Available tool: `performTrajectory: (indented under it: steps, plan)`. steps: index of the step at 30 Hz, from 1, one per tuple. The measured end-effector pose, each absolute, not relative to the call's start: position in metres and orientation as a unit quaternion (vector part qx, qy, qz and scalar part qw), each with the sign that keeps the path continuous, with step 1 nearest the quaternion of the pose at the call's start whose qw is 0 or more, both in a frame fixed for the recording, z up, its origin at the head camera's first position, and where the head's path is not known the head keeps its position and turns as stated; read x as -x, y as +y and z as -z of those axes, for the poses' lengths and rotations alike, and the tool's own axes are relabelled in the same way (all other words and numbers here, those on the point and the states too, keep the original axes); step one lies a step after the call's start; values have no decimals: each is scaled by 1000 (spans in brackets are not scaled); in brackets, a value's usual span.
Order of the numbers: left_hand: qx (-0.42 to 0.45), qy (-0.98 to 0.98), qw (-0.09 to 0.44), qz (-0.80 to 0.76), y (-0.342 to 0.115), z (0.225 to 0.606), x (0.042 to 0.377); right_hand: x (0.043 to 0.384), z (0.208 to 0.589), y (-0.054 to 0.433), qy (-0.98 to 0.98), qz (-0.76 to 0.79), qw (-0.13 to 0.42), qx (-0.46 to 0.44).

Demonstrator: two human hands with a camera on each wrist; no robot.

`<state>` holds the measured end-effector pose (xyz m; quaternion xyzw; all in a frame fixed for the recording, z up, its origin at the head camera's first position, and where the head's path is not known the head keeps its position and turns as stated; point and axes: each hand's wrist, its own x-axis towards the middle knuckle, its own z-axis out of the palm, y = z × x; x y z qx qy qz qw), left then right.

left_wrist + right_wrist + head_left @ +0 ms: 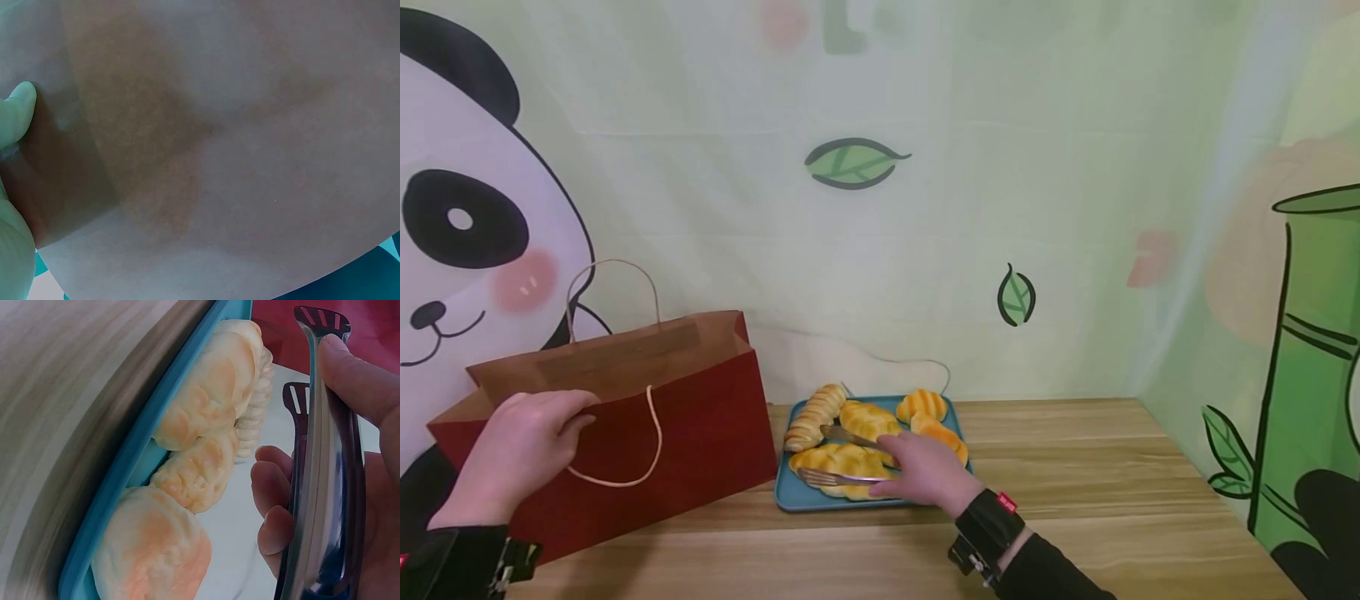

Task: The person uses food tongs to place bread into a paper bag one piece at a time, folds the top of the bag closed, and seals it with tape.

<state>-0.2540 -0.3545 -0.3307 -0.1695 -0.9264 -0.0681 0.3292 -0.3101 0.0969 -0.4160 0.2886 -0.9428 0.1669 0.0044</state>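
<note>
My left hand [538, 433] grips the near top edge of a red paper bag [700, 433] on the left. In the left wrist view, its thumb [20, 112] lies against the bag's brown paper. My right hand [928, 468] holds metal tongs [328, 462], thumb on one arm and fingers round the other. The slotted tips stand apart, over the breads, with nothing visible between them. Below lie a braided bread [827, 457], another yellow bread [867, 414], a ridged long roll [816, 415] and two orange-topped buns [922, 406], all on a blue tray [797, 502].
The bag stands with its mouth spread and two cord handles [657, 437] sticking out, just left of the tray. A wooden table [1060, 492] carries everything. Behind it hangs a printed cloth backdrop [1060, 167] with a panda and leaves.
</note>
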Motion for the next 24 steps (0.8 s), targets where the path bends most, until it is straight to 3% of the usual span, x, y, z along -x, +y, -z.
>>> performTrajectory:
  steps: [24]
  plan:
    - [178, -924, 332, 72, -355, 330, 255, 306, 429, 105, -953, -109, 16, -281]
